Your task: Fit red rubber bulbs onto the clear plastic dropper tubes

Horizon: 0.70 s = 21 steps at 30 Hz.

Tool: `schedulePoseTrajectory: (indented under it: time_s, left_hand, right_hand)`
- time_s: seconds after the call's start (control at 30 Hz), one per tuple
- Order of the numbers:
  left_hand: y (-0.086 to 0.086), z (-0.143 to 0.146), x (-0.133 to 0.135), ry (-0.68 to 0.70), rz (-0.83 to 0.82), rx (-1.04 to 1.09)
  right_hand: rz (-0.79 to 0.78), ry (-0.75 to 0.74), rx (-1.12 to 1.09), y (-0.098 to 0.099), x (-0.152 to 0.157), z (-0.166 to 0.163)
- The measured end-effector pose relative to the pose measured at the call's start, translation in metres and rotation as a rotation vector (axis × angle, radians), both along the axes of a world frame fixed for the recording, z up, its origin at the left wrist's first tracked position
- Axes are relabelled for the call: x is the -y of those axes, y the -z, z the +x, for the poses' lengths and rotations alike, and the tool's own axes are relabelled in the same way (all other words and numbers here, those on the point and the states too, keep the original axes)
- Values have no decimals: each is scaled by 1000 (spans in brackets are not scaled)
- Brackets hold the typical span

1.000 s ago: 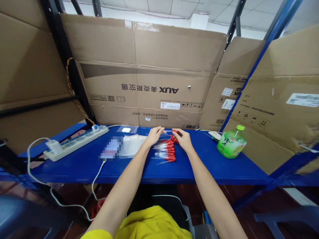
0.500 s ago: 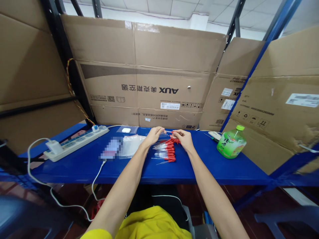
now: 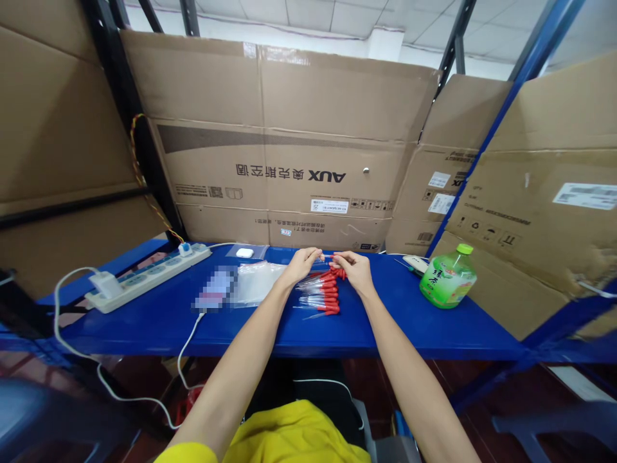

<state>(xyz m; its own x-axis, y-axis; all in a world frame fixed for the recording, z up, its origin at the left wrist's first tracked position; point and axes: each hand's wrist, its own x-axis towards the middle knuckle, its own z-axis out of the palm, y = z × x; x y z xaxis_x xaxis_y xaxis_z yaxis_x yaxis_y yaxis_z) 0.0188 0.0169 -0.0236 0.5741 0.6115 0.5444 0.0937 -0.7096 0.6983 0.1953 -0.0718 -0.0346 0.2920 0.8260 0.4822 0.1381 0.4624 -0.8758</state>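
Several clear droppers with red bulbs lie in a row on the blue shelf. My left hand and my right hand meet above the far end of that row. Both pinch one dropper between them, the left on its clear tube, the right at its red bulb end. Clear plastic bags lie just left of my left wrist.
A white power strip with a plugged charger and cable lies at the left. A small white case sits at the back. A green drink bottle stands at the right. Cardboard boxes wall the back and sides.
My hands have drawn slightly closer together over the far end of the dropper row; the rest has not moved.
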Motion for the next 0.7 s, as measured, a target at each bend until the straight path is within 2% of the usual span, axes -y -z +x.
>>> schedulePoseTrajectory:
  time_s: [0.17, 0.3, 0.43, 0.53, 0.63, 0.7]
  left_hand:
    - [-1, -6, -1, -49, 23, -72]
    - [8, -14, -12, -238, 85, -134]
    - [23, -15, -23, -184, 152, -391]
    - [29, -13, -25, -129, 173, -486]
    - [31, -11, -26, -154, 166, -510]
    - [30, -11, -25, -186, 129, -519]
  right_hand:
    - [2, 11, 64, -3, 1, 7]
    - [-78, -71, 253, -5, 6, 14]
    - [-89, -120, 496, -5, 10, 12]
    - [-81, -140, 621, -4, 9, 9]
    - [-77, -35, 618, -2, 5, 16]
    - [-88, 154, 603, 2, 2, 28]
